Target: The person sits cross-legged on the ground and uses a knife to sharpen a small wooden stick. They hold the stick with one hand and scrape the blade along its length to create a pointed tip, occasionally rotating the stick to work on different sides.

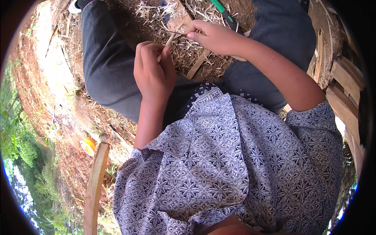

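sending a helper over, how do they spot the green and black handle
Start between the dark trouser legs, at the picture's top. Just above the right hand lies a slim handle, the only bright green thing among pale shavings.

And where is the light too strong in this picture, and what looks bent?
Head view: glare whitens the ground at left, while the left hand and right hand are in softer light; the wooden pole bows, perhaps from the lens.
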Demonstrator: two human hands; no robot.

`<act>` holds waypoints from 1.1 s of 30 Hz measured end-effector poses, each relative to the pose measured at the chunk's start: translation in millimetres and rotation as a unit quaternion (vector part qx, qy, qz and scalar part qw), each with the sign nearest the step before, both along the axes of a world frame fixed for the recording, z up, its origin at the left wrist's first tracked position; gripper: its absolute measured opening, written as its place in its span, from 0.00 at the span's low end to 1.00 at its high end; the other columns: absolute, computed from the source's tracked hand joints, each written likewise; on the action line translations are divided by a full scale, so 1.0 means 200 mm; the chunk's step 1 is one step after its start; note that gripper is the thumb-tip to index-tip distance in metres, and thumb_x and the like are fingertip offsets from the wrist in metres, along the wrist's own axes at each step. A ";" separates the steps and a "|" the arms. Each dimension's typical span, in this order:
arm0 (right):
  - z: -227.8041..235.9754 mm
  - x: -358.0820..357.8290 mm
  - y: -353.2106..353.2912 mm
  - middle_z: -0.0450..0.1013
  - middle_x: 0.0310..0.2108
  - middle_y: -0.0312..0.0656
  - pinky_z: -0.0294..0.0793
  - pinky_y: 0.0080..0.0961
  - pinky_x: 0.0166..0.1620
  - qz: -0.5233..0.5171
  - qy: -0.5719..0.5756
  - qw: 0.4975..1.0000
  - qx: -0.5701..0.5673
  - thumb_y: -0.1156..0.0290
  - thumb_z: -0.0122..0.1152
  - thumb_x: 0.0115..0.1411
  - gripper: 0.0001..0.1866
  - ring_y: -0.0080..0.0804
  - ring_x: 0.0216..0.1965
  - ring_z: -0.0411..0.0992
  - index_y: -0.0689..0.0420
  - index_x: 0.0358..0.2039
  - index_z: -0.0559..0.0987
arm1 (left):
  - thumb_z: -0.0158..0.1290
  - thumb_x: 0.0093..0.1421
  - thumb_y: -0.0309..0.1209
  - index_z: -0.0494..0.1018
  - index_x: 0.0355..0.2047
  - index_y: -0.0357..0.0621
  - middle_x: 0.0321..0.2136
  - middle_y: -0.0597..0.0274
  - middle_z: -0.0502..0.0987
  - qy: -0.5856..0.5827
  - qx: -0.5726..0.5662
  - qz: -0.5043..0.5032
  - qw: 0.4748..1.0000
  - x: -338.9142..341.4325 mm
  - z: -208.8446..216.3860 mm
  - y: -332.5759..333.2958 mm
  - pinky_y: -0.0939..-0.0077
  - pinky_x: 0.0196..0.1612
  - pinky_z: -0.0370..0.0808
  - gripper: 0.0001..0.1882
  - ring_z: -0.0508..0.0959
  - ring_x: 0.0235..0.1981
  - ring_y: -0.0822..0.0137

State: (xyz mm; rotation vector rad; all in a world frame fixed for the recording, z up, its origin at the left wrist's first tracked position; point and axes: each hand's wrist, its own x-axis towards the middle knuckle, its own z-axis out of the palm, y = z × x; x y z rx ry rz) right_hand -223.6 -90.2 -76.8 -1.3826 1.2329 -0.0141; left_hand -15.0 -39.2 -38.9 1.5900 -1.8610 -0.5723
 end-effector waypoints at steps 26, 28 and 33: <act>-0.14 -0.01 0.08 0.76 0.21 0.40 0.74 0.34 0.29 -0.013 -0.017 0.993 -0.116 0.56 0.58 0.70 0.13 0.32 0.21 0.76 0.53 0.41 0.77 | 0.46 0.75 0.38 0.76 0.36 0.37 0.28 0.48 0.77 -0.035 0.159 -0.082 0.983 -0.16 -0.01 0.11 0.59 0.33 0.73 0.17 0.78 0.29 0.45; -0.18 -0.03 0.06 0.76 0.23 0.41 0.74 0.36 0.32 0.018 -0.030 0.987 -0.154 0.56 0.58 0.69 0.13 0.34 0.25 0.77 0.53 0.40 0.77 | 0.49 0.72 0.37 0.76 0.35 0.41 0.28 0.50 0.77 -0.063 0.132 -0.077 0.986 -0.17 -0.03 0.10 0.56 0.32 0.73 0.14 0.78 0.29 0.45; -0.11 -0.07 0.03 0.78 0.29 0.45 0.74 0.39 0.36 0.049 -0.003 0.992 -0.119 0.56 0.58 0.69 0.14 0.42 0.31 0.78 0.54 0.41 0.78 | 0.47 0.74 0.35 0.75 0.33 0.38 0.27 0.45 0.76 -0.027 0.083 -0.078 0.993 -0.23 -0.06 0.07 0.54 0.31 0.73 0.15 0.76 0.28 0.39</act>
